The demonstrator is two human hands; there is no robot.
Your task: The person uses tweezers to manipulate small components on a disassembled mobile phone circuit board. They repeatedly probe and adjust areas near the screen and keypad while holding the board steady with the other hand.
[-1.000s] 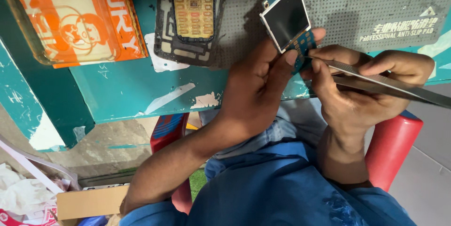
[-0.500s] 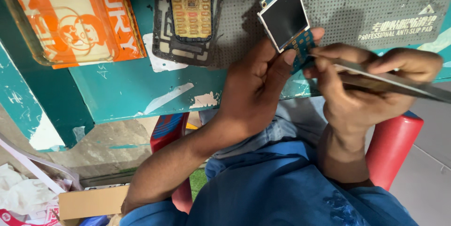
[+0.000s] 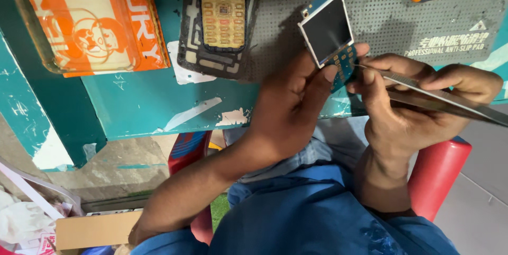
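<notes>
Head view: a small circuit board with screen (image 3: 329, 32) is pinched in the left hand (image 3: 293, 112); tweezers (image 3: 439, 99), gripped by the right hand (image 3: 418, 106), touch it. Phone casing (image 3: 219, 22) beyond the hands lies stripped, reassembly undone.

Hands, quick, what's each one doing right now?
Left hand: closed on the phone circuit board.
Right hand: closed on metal tweezers, tips at the board.

The person wore a blue garment (image 3: 323, 218); both forearms were bare, and the left hand (image 3: 288, 112) and right hand (image 3: 407, 101) were ungloved.
</notes>
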